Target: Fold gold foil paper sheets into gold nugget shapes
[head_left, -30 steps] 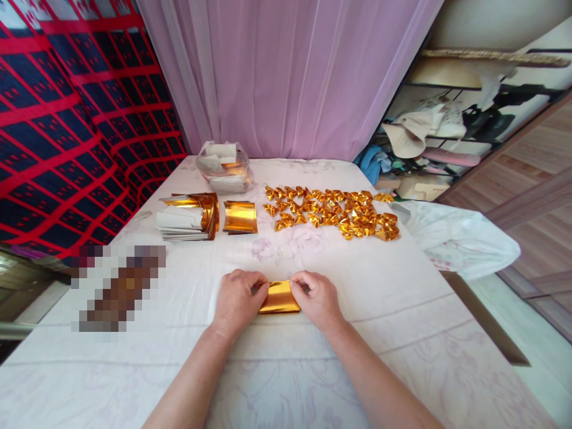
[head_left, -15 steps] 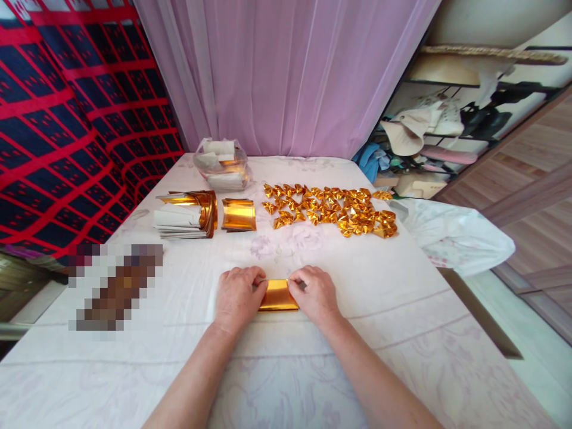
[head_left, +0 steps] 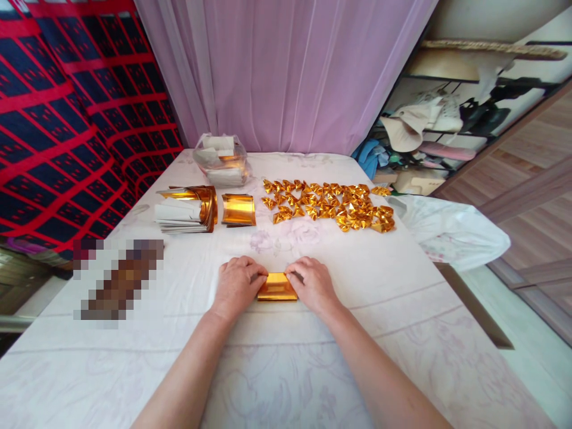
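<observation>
A gold foil paper sheet (head_left: 277, 287) lies on the table before me, its far edge turned over. My left hand (head_left: 239, 285) pinches its far left corner between thumb and fingers. At the far right corner, my right hand (head_left: 310, 283) grips it the same way. Beyond the hands sits a small stack of gold foil sheets (head_left: 239, 210), slightly curled. Left of that is a thicker fanned pile of foil sheets (head_left: 185, 210) with pale undersides. Several rows of folded gold foil pieces (head_left: 328, 205) spread to the right.
A clear plastic bag (head_left: 222, 161) of more sheets stands at the back left. The table (head_left: 393, 310) has a pale floral cloth. A white plastic bag (head_left: 456, 232) hangs at its right edge, near shelves with a cap (head_left: 406, 128). A blurred patch covers something at left.
The foil sheet's visible area has become shorter from front to back as its far edge comes over toward me. Both hands keep their pinch. The whole view has shifted slightly.
</observation>
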The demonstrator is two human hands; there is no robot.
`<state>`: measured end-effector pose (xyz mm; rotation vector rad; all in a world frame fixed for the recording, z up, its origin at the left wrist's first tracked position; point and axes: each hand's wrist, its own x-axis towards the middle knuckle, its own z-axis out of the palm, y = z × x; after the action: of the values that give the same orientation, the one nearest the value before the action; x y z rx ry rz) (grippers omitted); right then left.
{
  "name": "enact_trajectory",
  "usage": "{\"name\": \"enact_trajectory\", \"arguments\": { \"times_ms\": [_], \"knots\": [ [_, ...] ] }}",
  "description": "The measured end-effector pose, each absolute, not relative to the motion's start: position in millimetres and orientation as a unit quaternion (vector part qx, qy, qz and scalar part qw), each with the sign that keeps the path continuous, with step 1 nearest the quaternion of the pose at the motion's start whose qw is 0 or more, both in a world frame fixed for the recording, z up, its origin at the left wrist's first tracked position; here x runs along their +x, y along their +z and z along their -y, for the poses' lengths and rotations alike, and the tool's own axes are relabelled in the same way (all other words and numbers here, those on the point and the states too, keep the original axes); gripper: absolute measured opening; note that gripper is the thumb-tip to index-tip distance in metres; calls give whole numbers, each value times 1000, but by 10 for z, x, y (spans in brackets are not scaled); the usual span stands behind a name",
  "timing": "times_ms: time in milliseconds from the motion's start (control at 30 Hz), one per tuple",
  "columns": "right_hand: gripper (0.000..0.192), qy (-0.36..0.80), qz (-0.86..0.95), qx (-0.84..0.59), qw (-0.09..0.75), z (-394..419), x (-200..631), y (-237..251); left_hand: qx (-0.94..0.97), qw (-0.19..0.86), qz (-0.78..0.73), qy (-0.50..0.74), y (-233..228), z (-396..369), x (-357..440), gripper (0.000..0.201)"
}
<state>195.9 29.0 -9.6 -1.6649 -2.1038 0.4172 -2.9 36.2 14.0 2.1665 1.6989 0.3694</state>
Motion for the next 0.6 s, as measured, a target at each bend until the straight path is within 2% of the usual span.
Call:
{"name": "enact_trajectory", "arguments": {
  "times_ms": [600],
  "knots": [
    [11, 134, 759, -628, 111, -264, 1895, 104, 773, 174, -598, 115, 134, -342, -43, 18]
  ]
}}
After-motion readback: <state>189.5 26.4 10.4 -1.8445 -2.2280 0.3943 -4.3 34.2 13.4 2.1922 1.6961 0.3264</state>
